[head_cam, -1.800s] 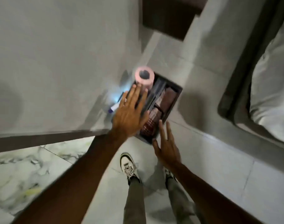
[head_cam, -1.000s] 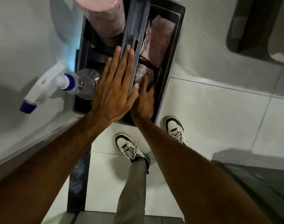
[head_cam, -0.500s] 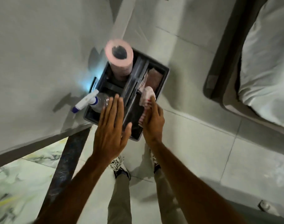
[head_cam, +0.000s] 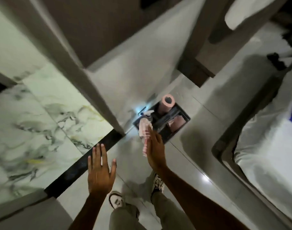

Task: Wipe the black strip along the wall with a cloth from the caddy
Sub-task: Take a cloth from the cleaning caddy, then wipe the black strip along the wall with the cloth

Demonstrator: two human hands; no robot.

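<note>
Cloth (head_cam: 144,136) lifted from caddy (head_cam: 183,128) | right hand (head_cam: 156,151) gripping cloth | left hand (head_cam: 100,170) spread | tiled floor (head_cam: 191,163)

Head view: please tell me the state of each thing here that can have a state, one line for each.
Right hand: holds the cloth, raised above the floor.
Left hand: open, fingers spread, empty.
Pink striped cloth: out of the caddy, hanging from the right hand.
Caddy: on the floor by the wall, open on top.
Pink paper roll: upright in the caddy.
Spray bottle: standing in the caddy.
Black strip: not yet touched by the cloth.
</note>
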